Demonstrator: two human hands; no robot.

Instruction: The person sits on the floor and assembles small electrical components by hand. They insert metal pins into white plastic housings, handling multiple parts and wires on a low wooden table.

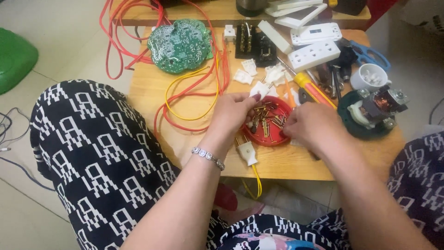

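The left hand (233, 111), at the centre of the frame, pinches a small white plastic piece (260, 89) between thumb and fingertips, just above the upper left rim of the red dish (259, 139). The right hand (311, 126) is curled over the dish's right edge, fingers down among the small brass contacts (267, 121) inside; whether it has closed on one I cannot tell.

Nearest the bottom edge of the wooden table (152, 88), just below the left hand, lies a white plug (246, 152) with a yellow cord hanging off the table. Further up, red and yellow wires (194, 95) loop across the left of the table. To the right of the dish lie a yellow-handled screwdriver (312, 88) and a small motor on a dark green base (377, 111). At the top sit a round green circuit board (180, 45), white socket strips (314, 54) and blue-handled scissors (370, 54).

This looks like the sorting or fitting stage: a contact is being picked to go with the white piece. The next move likely calls for a fine fingertip pinch on one contact and careful lining up with the piece's slot.
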